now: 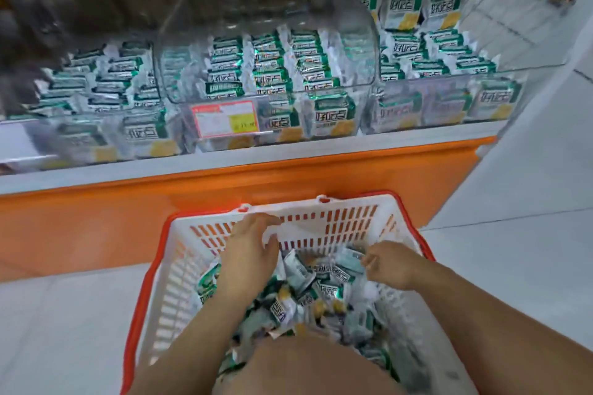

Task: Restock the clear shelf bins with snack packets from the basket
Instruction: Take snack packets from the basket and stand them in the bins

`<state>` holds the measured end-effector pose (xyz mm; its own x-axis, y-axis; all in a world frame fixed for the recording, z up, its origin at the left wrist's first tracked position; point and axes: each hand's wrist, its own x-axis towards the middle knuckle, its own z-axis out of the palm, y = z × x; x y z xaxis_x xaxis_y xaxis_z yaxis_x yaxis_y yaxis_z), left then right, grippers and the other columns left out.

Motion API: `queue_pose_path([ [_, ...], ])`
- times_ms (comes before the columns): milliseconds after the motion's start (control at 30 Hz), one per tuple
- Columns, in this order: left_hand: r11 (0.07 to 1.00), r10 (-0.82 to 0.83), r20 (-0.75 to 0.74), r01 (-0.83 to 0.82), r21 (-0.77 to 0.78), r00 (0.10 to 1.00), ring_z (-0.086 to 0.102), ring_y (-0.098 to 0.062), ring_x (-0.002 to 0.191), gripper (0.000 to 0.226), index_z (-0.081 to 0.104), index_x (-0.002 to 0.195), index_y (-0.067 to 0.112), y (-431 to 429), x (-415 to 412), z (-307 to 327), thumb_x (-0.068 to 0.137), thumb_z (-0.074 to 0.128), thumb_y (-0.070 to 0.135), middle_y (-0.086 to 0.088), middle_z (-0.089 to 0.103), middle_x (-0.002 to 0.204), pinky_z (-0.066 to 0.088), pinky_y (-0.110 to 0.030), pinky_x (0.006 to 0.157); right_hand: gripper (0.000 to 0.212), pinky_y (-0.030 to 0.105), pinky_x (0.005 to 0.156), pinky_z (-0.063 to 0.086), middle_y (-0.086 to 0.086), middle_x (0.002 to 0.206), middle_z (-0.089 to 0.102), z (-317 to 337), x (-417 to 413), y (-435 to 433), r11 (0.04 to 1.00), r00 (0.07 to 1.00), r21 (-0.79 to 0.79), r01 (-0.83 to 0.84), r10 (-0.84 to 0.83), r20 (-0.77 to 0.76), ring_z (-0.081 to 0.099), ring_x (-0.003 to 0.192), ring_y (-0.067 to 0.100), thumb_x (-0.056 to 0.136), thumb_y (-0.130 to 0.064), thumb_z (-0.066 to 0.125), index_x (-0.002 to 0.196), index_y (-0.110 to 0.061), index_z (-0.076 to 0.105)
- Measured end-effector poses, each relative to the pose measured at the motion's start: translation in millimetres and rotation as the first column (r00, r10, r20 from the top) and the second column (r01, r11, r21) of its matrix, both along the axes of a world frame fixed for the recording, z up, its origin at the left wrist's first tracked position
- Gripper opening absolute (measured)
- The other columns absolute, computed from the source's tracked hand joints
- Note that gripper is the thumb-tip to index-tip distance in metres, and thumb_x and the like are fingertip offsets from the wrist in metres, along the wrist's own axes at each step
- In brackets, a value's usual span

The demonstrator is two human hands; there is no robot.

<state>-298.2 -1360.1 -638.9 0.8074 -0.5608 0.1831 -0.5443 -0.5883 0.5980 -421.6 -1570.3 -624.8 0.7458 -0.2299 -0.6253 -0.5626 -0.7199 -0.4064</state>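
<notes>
Left hand (250,247) and right hand (390,264) bare — forearms (199,324) bare to the frame's edge.

Open-topped basket (353,224) below nearly full bins (333,112)

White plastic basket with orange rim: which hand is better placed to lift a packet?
Probably the right hand: its fingers pinch a green-and-white snack packet atop the pile; the left hand curls higher, by the far wall.
</notes>
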Motion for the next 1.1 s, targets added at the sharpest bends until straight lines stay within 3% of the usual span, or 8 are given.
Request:
queue_pose_path([
  [233,0.8,-0.033,-0.343,0.23,0.554,0.939,0.019,-0.021,0.144,0.05,0.032,0.145,0.033,14,-5,-76,0.097,0.045,0.039,0.004,0.021,0.157,0.018,-0.046,0.117,0.049,0.034,0.097,0.042,0.013,0.141,0.043,-73,-9,28,0.997,0.967,0.074,0.003,0.017,-0.255,0.047,0.123,0.028,0.092,-0.017,0.056,0.139,-0.015,0.041],
  [367,0.664,-0.013,-0.433,0.332,0.67,0.901,0.01,-0.025,0.146,0.055,0.022,0.149,0.034,21,-8,-100,0.098,0.041,0.041,0.002,0.011,0.16,0.004,-0.052,0.118,0.061,0.034,0.094,0.045,0.01,0.136,0.046,-95,-14,36,0.998,0.937,0.059,-0.035,0.053,-0.346,0.05,0.118,0.028,0.082,-0.032,0.067,0.136,-0.015,0.045],
  [600,0.669,0.011,-0.48,0.35,0.656,0.877,0.009,-0.025,0.147,0.06,0.018,0.15,0.035,21,-7,-106,0.096,0.044,0.042,0.003,0.01,0.16,0.01,-0.051,0.118,0.031,0.032,0.086,0.05,0.015,0.112,0.059,-98,-10,43,0.988,0.953,-0.046,-0.144,0.126,-0.276,0.058,0.106,0.028,0.082,-0.008,0.064,0.112,-0.002,0.061],
  [667,0.666,0.015,-0.503,0.366,0.65,0.864,0.014,-0.026,0.146,0.06,0.02,0.15,0.033,19,-6,-102,0.096,0.045,0.043,0.002,0.012,0.16,0.014,-0.05,0.117,0.002,0.026,0.066,0.045,0.009,0.082,0.056,-100,-13,47,0.981,0.972,-0.095,-0.168,0.149,-0.182,0.06,0.09,0.026,0.084,-0.006,0.059,0.085,-0.007,0.06],
  [767,0.746,-0.013,-0.529,0.36,0.56,0.848,0.045,-0.021,0.127,0.054,0.031,0.146,0.028,15,-5,-83,0.096,0.048,0.039,-0.003,0.036,0.15,0.034,-0.041,0.108,0.026,0.019,0.053,0.031,-0.005,0.063,0.041,-87,-9,42,0.988,0.99,-0.072,-0.134,0.13,-0.059,0.05,0.067,0.016,0.089,-0.016,0.058,0.066,-0.019,0.047],
  [867,0.858,-0.08,-0.603,0.363,0.364,0.794,0.058,-0.014,0.097,0.047,0.038,0.143,0.026,9,-7,-49,0.098,0.05,0.034,-0.002,0.051,0.137,0.046,-0.023,0.078,0.02,0.021,0.055,0.033,-0.01,0.069,0.041,-55,5,28,0.992,0.991,0.002,-0.129,0.129,0.019,0.043,0.063,0.005,0.095,-0.025,0.055,0.076,-0.02,0.051],
  [967,0.906,-0.162,-0.586,0.356,0.231,0.794,0.051,-0.012,0.119,0.044,0.041,0.14,0.031,3,-6,-6,0.097,0.051,0.035,0.008,0.045,0.142,0.044,-0.027,0.094,0.011,0.015,0.054,0.028,-0.014,0.078,0.043,0,25,18,0.992,0.993,0.084,-0.091,0.084,0.081,0.039,0.065,0.0,0.098,-0.02,0.048,0.09,-0.022,0.056],
  [1100,0.947,-0.247,-0.53,0.317,0.043,0.811,0.056,-0.002,0.107,0.041,0.047,0.134,0.032,-15,-13,63,0.095,0.056,0.03,0.015,0.052,0.13,0.046,-0.016,0.079,0.052,0.03,0.076,0.056,0.006,0.145,0.039,80,28,11,0.987,0.992,0.148,-0.069,0.052,0.117,0.063,0.098,0.021,0.097,-0.032,0.052,0.145,-0.02,0.035],
])
